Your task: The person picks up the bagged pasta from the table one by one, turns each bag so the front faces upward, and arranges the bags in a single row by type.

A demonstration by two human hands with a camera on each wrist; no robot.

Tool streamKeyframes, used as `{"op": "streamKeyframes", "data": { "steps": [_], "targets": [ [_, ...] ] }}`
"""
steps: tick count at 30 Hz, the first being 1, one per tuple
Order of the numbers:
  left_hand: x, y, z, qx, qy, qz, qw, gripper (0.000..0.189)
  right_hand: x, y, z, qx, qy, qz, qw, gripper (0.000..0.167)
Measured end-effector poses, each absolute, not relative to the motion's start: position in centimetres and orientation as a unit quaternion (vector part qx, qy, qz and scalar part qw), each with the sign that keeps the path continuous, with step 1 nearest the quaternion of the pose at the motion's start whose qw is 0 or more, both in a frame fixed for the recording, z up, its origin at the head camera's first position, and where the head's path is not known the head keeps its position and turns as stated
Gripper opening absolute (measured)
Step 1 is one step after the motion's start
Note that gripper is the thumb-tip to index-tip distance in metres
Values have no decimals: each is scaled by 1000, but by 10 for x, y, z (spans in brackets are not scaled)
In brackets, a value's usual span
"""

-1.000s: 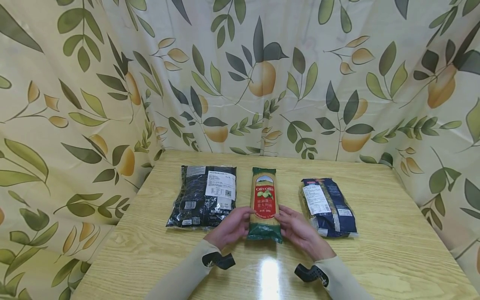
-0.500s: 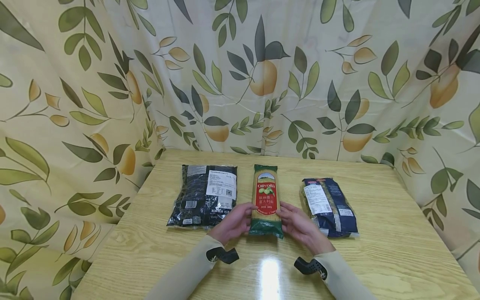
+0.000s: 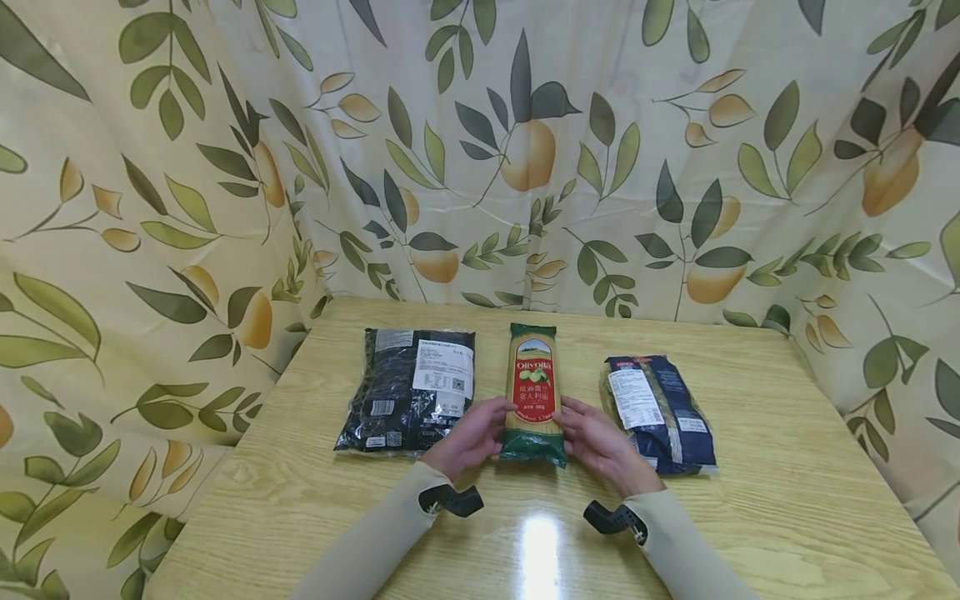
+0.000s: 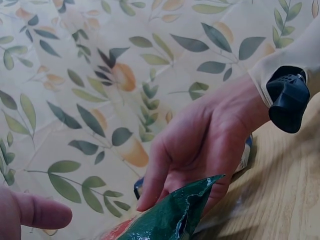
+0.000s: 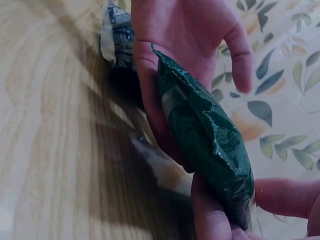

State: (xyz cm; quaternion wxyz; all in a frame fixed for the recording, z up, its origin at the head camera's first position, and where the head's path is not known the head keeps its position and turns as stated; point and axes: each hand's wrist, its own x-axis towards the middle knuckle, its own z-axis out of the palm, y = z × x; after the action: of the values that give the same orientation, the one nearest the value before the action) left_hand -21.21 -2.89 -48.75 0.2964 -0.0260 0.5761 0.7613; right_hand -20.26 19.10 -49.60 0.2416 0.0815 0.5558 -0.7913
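Both hands hold a pack of spaghetti (image 3: 534, 379) with a red label and green ends, mid-table in the head view. My left hand (image 3: 474, 433) grips its left side near the close end, thumb at the label's edge. On the opposite side my right hand (image 3: 600, 442) grips it, thumb on top and fingers beneath. In the right wrist view the pack's green end (image 5: 205, 130) is tilted above the tabletop, with left fingers under it and right thumb and fingers around its edge. The left wrist view shows the green end (image 4: 170, 215) beside the right hand.
A large dark bag (image 3: 390, 400) with white labels lies left of the pack, close to the left hand. Right of it lies a navy bag (image 3: 660, 417) with a white label. A leaf-and-fruit patterned curtain (image 3: 480, 167) borders the wooden table (image 3: 787, 500).
The spaghetti pack has shifted slightly away from the person and a little to the right, with both hands moving along with it. The two dark bags stay where they were.
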Motion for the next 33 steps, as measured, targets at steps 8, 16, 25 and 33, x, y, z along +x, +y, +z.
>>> {"op": "streamKeyframes", "data": {
  "steps": [8,16,25,33],
  "targets": [
    [-218,-25,-491,-39,577,762,291,45,-209,190,-500,87,569,-785,227,69],
    [-220,-23,-496,-46,574,766,285,46,-211,191,-502,77,579,-780,224,68],
    [-223,-22,-495,-37,570,768,290,46,-214,190,-496,89,581,-779,216,66],
    [-225,-22,-493,-28,577,763,289,47,-214,189,-493,92,581,-781,212,65]
  ]
}}
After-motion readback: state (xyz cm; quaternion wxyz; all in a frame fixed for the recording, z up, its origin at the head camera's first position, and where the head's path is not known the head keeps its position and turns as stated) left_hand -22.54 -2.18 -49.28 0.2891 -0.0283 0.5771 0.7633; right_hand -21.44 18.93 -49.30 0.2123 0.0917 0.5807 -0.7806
